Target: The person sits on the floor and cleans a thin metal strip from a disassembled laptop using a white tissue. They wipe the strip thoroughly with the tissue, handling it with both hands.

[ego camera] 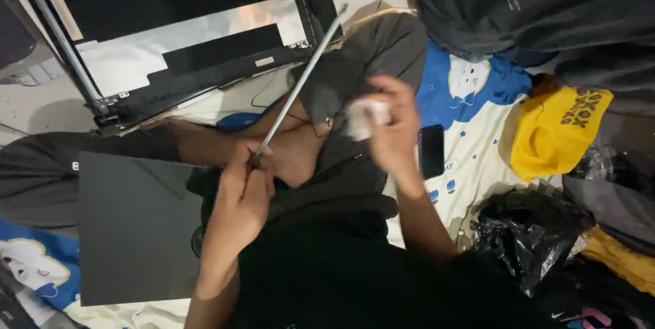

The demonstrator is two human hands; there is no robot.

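Observation:
My left hand (244,189) grips the lower end of a long thin grey metal strip (300,83) that slants up and to the right over my crossed legs. A little to the right, my right hand (392,124) is closed around a small white wad (365,117), perhaps a tissue or cloth, held close to the strip but apart from it. Both hands hover above my bare foot (297,155) and dark trousers.
An opened laptop lid shell (170,42) with silver foil lies at the upper left. A dark flat panel (136,226) rests at the left. A black phone (431,151) lies on a blue-and-white sheet (471,97). Yellow cloth (556,131), black plastic bag (525,233) and dark clothes are at the right.

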